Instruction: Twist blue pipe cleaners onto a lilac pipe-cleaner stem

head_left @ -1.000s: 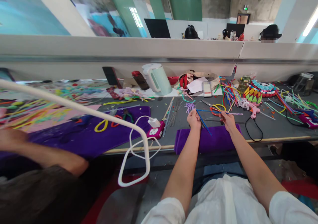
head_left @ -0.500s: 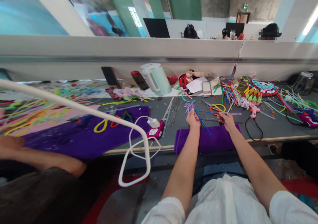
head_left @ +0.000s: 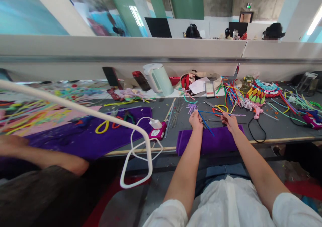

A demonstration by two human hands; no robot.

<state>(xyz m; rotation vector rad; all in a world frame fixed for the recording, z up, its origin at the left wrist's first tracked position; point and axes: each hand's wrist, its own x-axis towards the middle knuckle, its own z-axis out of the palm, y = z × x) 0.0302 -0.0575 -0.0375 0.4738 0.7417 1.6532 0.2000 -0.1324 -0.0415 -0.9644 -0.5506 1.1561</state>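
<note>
My left hand (head_left: pixel 196 119) is closed on blue pipe cleaners (head_left: pixel 206 124); one strand slants down to the right and another runs across to my right hand (head_left: pixel 228 120). That hand pinches the far part of the blue strand, and a thin light-purple stick (head_left: pixel 238 115) extends beyond its fingers. Just above my left hand is a purple fringed piece (head_left: pixel 192 107); whether it is joined to the strands I cannot tell. Under my wrists lies a folded purple cloth (head_left: pixel 213 141). Scissors with yellow handles (head_left: pixel 221 108) lie behind the strand.
A white tubular frame (head_left: pixel 148 153) crosses the left side, near a pink power strip (head_left: pixel 158 132). A kettle (head_left: pixel 161 80) and a phone (head_left: pixel 209 89) stand behind. A pink glue gun (head_left: pixel 257 112) lies right. Another person's forearm (head_left: pixel 50 158) rests at the left.
My hands have barely moved and hold the same blue strands. The other person's forearm at the left has shifted slightly.
</note>
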